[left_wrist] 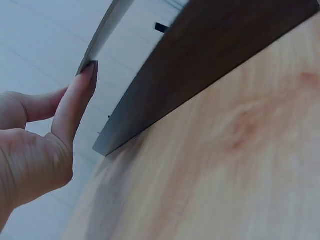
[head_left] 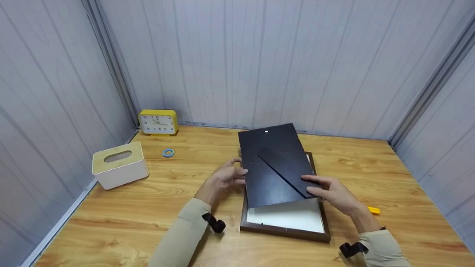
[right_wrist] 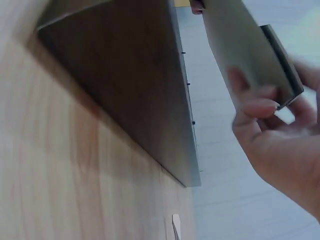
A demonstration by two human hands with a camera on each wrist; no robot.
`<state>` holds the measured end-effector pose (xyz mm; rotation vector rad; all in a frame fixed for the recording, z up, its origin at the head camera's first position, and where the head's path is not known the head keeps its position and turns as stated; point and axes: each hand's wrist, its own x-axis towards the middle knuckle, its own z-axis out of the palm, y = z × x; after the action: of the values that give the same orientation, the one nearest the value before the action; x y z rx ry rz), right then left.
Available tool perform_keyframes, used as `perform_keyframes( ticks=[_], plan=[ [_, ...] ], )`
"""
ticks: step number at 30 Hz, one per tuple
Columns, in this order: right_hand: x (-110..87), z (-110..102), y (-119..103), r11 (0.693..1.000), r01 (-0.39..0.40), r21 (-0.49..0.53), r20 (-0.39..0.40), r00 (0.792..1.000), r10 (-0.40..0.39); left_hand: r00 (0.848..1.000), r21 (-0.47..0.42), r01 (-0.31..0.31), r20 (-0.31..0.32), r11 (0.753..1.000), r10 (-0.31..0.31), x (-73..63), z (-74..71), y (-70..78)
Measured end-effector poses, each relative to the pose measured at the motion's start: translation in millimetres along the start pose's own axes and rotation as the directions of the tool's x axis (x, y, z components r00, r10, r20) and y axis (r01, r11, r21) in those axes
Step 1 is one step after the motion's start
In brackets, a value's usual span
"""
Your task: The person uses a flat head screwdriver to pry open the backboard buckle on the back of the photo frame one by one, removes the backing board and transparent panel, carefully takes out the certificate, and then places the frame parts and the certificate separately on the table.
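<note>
A black picture frame backing board (head_left: 272, 142) with a fold-out stand leg (head_left: 284, 172) is held tilted above a dark brown picture frame (head_left: 285, 233). My left hand (head_left: 224, 176) pinches the board's left edge between thumb and fingers; the left wrist view shows the fingertips against the thin edge. At the lower right corner, my right hand (head_left: 336, 194) grips the board beside the stand leg's end. The frame lies face down on the table, a white sheet (head_left: 285, 215) showing inside it. Small dark tabs stick out along the frame's rim in the right wrist view.
A yellow clock (head_left: 158, 122) stands at the back left. Nearer sits a white tissue box (head_left: 122, 174) with a wooden lid, a blue ring (head_left: 168, 152) to its right. Beside the right wrist lies a partly hidden yellow-orange object (head_left: 374, 210). Panels enclose the wooden table (head_left: 111, 226).
</note>
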<state>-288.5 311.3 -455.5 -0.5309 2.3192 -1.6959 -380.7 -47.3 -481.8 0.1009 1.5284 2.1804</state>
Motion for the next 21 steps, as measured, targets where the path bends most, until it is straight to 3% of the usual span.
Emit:
perform_keyframes(
  ticks=[4, 7, 15, 21],
  plan=[
    [1.1, -3.7, 5.3, 0.990, 0.005, 0.138, 0.104, 0.994, -0.019, 1.000, -0.030, -0.013, -0.024, 0.999, 0.012, 1.9, 0.1, 0.5],
    [1.4, -4.4, 6.5, 0.977, 0.005, 0.214, 0.127, 0.991, -0.033, 1.000, -0.027, -0.018, -0.026, 0.999, 0.017, 1.9, 0.1, -0.6],
    [2.3, 3.3, 4.3, 0.941, -0.003, 0.338, 0.005, 1.000, 0.002, 0.999, 0.007, -0.033, -0.021, 0.999, 0.034, 2.3, 0.9, -3.5],
    [4.0, 9.0, 3.6, 0.907, -0.018, 0.422, -0.088, 0.994, 0.061, 0.999, 0.016, -0.021, -0.026, 1.000, 0.022, 2.1, 1.4, -4.3]
  ],
)
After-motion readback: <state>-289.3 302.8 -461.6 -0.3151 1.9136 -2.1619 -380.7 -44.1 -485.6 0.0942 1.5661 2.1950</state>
